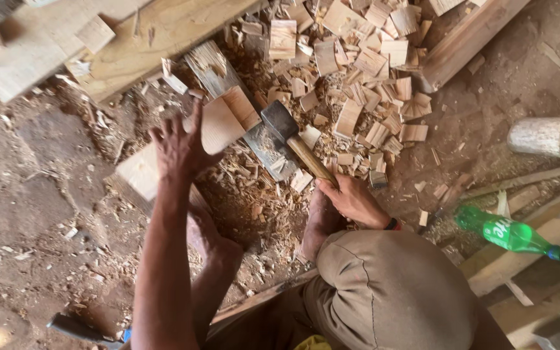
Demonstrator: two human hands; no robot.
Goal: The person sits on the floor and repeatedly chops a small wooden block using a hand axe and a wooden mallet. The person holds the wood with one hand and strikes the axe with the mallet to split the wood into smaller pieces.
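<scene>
Head view, person crouched on a dirt floor; a knee in khaki cloth (390,291) fills the near foreground.

Right hand (352,199): clenched around the lower end of a wooden handle, wrist bearing a dark band. The handle runs up and left from the fist to a grey metal hatchet (291,137), whose head rests on the chopping block (241,123), just right of the workpiece.

Left hand (179,146): fingers spread, grasping the left edge of a flat, pale wooden piece (225,120) and holding it tilted on the block. The piece lies between the two hands, touching the left one, well apart from the right; the hatchet head sits just beside its right edge.

Two bare feet are planted among shavings below the block.

Beyond the block: a dense heap of pale wood chips (358,71). Right of the person: a green plastic bottle (510,233) lying on planks, and a grey cylinder (546,136) on the dirt. Farthest, upper left: stacked boards (98,39).
</scene>
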